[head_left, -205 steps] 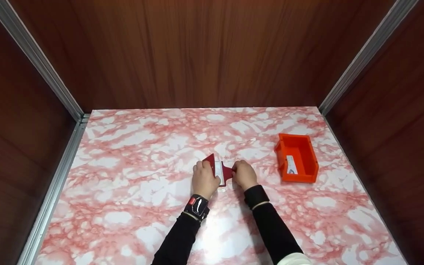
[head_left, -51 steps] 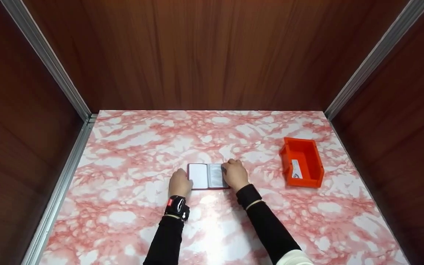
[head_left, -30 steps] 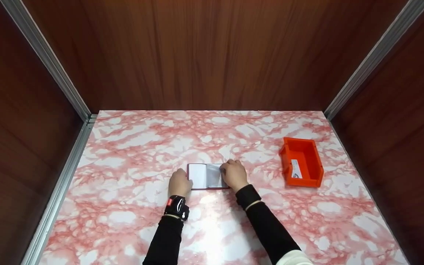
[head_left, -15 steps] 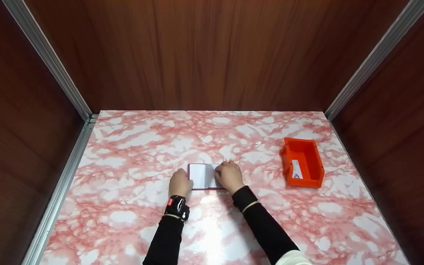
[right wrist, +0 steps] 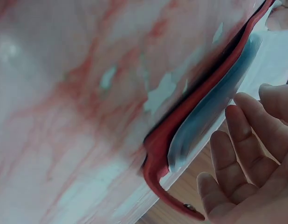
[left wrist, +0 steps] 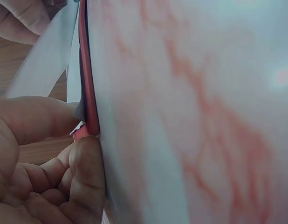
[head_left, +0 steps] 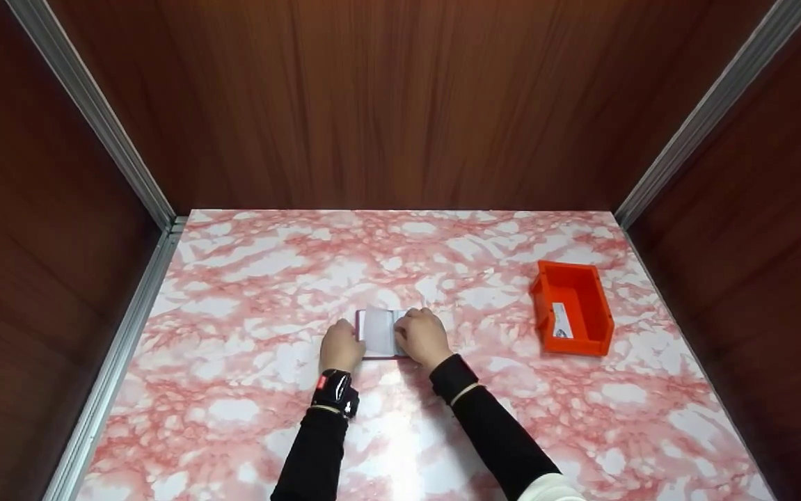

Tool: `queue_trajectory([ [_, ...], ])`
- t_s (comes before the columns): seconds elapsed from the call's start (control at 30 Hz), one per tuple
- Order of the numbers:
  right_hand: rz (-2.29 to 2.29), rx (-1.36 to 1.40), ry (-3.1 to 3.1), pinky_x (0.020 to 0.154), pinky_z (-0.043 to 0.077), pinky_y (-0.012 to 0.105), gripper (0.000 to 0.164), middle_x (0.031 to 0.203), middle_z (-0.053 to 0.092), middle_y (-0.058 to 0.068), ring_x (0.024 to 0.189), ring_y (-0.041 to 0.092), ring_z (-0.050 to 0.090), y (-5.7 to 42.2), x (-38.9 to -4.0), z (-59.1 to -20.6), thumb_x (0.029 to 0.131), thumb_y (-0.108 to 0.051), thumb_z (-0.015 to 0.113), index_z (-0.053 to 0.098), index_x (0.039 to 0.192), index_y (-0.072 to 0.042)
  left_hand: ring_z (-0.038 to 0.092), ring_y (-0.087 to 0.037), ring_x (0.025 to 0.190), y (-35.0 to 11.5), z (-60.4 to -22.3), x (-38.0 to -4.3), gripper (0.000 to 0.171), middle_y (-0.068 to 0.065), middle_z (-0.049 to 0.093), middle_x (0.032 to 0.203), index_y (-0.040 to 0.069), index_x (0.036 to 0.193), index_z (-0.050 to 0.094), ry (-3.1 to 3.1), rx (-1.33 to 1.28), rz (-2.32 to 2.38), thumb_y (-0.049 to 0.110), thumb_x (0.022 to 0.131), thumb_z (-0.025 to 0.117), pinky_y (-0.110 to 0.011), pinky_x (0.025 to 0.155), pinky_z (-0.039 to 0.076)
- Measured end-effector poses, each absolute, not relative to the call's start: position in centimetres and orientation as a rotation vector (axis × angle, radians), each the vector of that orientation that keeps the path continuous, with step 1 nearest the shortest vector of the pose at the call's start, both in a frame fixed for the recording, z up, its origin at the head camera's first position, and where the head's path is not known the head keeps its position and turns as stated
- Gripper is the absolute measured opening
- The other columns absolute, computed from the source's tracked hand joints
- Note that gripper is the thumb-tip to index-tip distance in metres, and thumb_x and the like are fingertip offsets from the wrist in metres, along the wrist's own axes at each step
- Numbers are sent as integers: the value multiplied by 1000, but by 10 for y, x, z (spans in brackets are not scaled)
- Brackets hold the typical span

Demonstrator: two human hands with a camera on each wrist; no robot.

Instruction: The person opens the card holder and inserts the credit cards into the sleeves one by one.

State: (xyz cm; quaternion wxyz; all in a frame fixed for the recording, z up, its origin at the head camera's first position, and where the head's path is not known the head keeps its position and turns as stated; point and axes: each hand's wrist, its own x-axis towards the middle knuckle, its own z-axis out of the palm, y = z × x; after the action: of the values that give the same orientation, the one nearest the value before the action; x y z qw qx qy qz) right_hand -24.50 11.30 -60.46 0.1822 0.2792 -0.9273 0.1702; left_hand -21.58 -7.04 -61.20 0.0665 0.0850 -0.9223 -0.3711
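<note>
A small red-covered card holder lies spread on the table, with clear sleeve pages inside. My left hand pinches its left edge; in the left wrist view the thumb presses on top of the pages and curled fingers are under the red cover. One translucent sleeve page stands tilted over the left half, blurred in the left wrist view. My right hand is over the right half, fingers loosely bent beside the bluish sleeves. The cover's flap with a metal snap sticks out below that hand.
An orange plastic bin with a white label stands at the right on the pink-and-white marbled table. Dark wood-look panels enclose the table at the back and both sides.
Earlier both hands held the card holder partly raised; then it lay spread flat. Over the last second my right hand moved left, turning a sleeve page onto the left half. My left hand stayed put.
</note>
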Motion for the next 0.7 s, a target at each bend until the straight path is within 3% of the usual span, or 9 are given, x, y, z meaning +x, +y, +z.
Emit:
queue_trajectory([
  [0.27,437,784,-2640,67,49,43,12,81,61,7,74,31,56,104,-237,-604,72,-14,78,74,83,-9,61,-34,69,-70,-615,-217,16,-11,59,73,1,80,61,-2768,251,-1098,2,69,73,-49,68,50],
  [0.7,263,746,-2716,68,50,39,19,84,58,5,81,29,57,96,-233,-605,67,-19,83,67,73,-13,61,-36,71,-70,-617,-218,10,-12,60,73,2,79,61,-2760,239,-1101,1,72,69,-50,70,49],
])
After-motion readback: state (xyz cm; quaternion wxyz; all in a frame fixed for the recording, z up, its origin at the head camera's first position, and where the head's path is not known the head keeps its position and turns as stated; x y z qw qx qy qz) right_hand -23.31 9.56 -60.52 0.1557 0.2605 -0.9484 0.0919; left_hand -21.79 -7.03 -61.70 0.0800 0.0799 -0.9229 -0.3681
